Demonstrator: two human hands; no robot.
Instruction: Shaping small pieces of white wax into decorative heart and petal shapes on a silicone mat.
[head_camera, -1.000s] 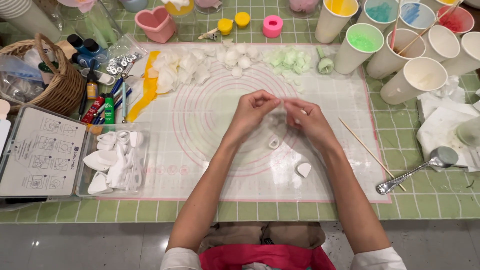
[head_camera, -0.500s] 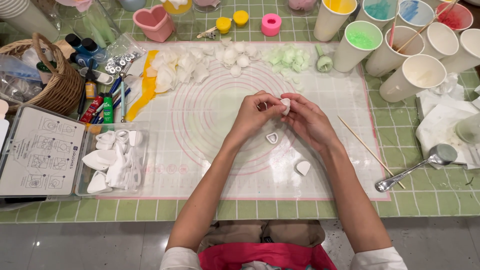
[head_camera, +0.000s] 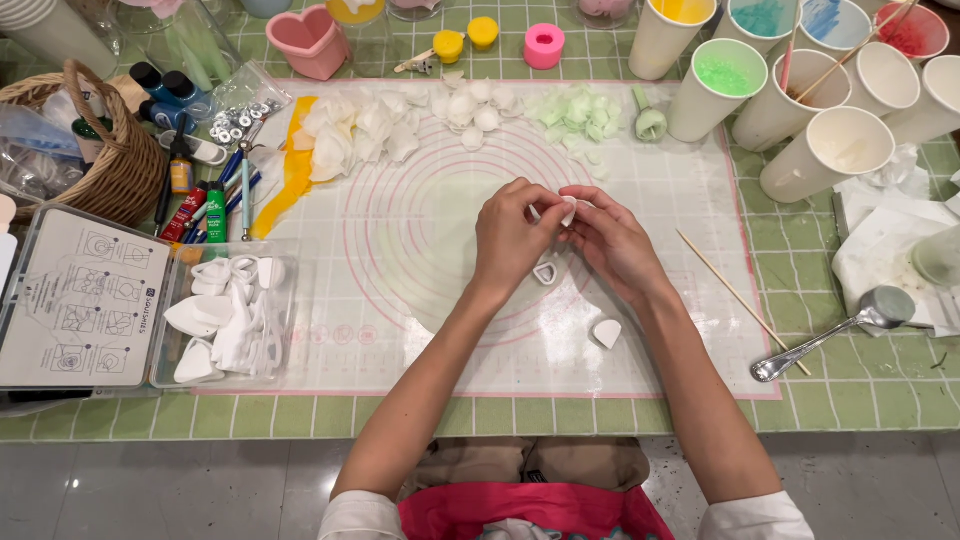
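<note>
Both hands meet at mat centre: left hand (head_camera: 515, 232) and right hand (head_camera: 612, 240) pinch together on a small white petal piece (head_camera: 567, 210), fingertips closed on it. Just below them a teardrop cutter (head_camera: 544, 272) lies on the silicone mat (head_camera: 420, 330); a white cut petal (head_camera: 606, 332) sits at 5 o'clock from the hands.

Open room: the mat's lower half is mostly bare, from 6 to 8 o'clock. The mat edge runs near the front of the green-tiled worktop (head_camera: 860, 400).

At 12 o'clock, rows of white petals (head_camera: 470, 105) and pale green petals (head_camera: 575, 110). At 1–2 o'clock, paper cups (head_camera: 830, 150) with coloured contents. At 3 o'clock, a wooden skewer (head_camera: 740, 300) and a spoon (head_camera: 830, 335) (clear of the hands).

At 9 o'clock, a clear box of white cutters (head_camera: 225, 315); its lid carries a white printed sheet (head_camera: 75, 300) with line diagrams. At 10 o'clock, a wicker basket (head_camera: 125, 170). Grey floor below the worktop.
</note>
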